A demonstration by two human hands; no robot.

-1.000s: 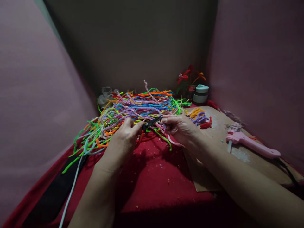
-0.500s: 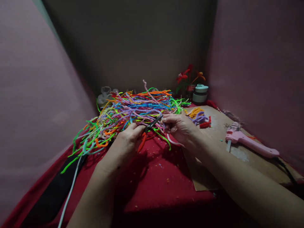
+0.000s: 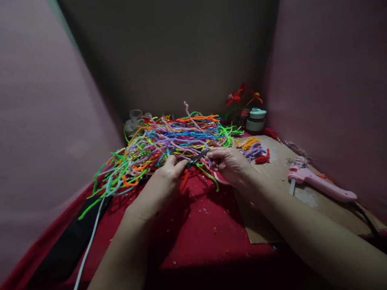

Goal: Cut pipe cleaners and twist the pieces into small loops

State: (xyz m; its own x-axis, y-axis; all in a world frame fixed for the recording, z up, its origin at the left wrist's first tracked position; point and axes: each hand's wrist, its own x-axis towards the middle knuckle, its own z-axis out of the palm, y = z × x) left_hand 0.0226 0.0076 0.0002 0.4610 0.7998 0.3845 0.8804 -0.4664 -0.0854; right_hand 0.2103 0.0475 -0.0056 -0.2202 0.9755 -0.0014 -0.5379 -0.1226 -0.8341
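My left hand (image 3: pixel 167 175) is closed around red-handled scissors (image 3: pixel 198 159), whose dark blades point up and right. The blade tips reach the fingertips of my right hand (image 3: pixel 225 163). That hand is closed in a pinch, with a short length of purple pipe cleaner (image 3: pixel 210 162) showing below its fingers; the very end between the fingertips is too small to make out. Under the right palm curves a pink pipe cleaner (image 3: pixel 220 179). Just behind both hands spreads a large heap of many-coloured pipe cleaners (image 3: pixel 181 135).
On a brown board (image 3: pixel 266 229) at right lie a pink glue gun (image 3: pixel 323 185) and small orange, purple (image 3: pixel 254 151) and red bundles. Behind stand a pale green-lidded jar (image 3: pixel 256 120) and red flowers (image 3: pixel 235 97). A white cord (image 3: pixel 93 233) crosses a black strip (image 3: pixel 66 245) on the red cloth (image 3: pixel 205 233).
The hands and scissors keep nearly the same pose, the left hand tilting slightly. The whole view has shifted a little.
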